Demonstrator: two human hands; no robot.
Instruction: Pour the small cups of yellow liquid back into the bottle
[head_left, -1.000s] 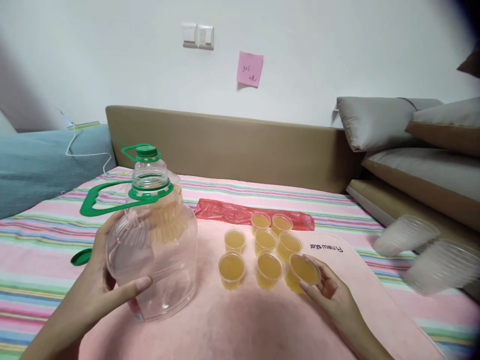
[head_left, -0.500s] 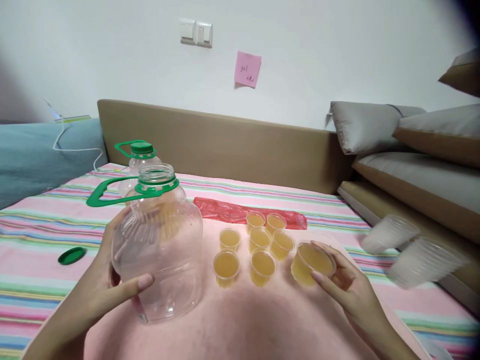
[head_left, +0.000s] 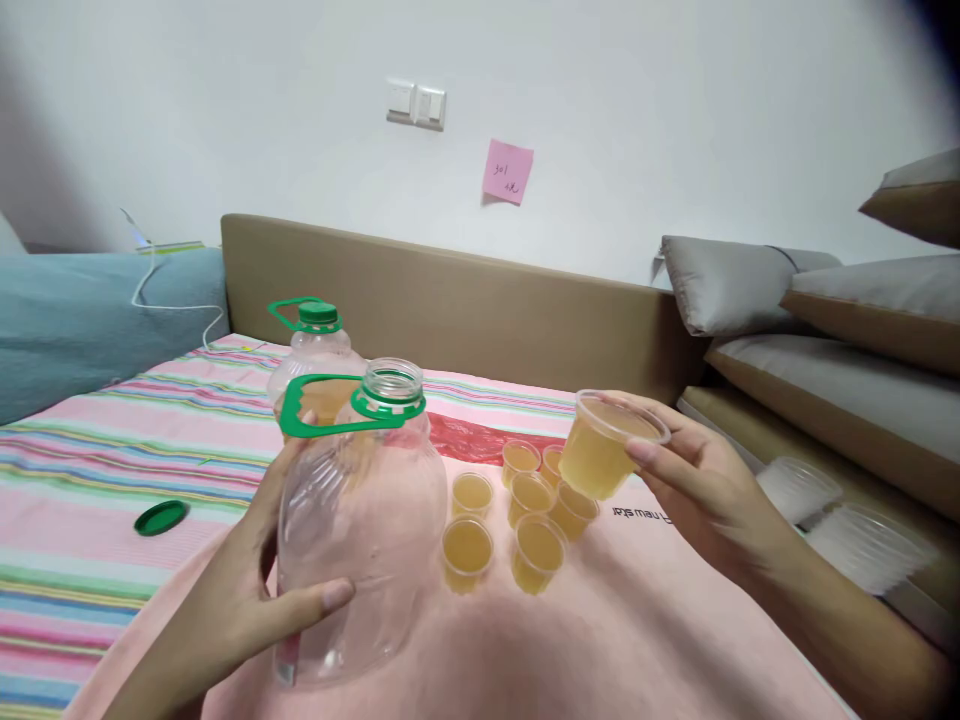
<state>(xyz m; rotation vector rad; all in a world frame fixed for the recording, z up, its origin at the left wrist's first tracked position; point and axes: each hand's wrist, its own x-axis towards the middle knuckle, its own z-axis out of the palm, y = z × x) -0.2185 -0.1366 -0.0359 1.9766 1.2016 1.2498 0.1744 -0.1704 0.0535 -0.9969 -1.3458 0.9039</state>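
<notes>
Head view: I saw that the right hand (head_left: pixel 701 470) had just lifted one filled cup (head_left: pixel 596 460) off the pink mat (head_left: pixel 465 665), and it hung right of centre, its thumb and fingers pinching near the rim. That left seven filled cups (head_left: pixel 538 560) standing below—close together, some apparently touching. The left hand (head_left: pixel 240 590) was wrapped around a large clear bottle (head_left: pixel 375 550), left of centre, its open mouth toward the raised cup but apart from it.

The bottle was glossy, thin-looking plastic, ribbed at the shoulder, with a looped green handle (head_left: pixel 337 430). The cups were clear and tapered, their liquid cloudy yellow. The mat looked soft and matte; behind it lay crinkled red plastic (head_left: pixel 469 442). A round green cap (head_left: pixel 161 517) sat at lower left on striped cloth (head_left: pixel 67 485)—nested cups (head_left: pixel 866 550) lay at lower right.
</notes>
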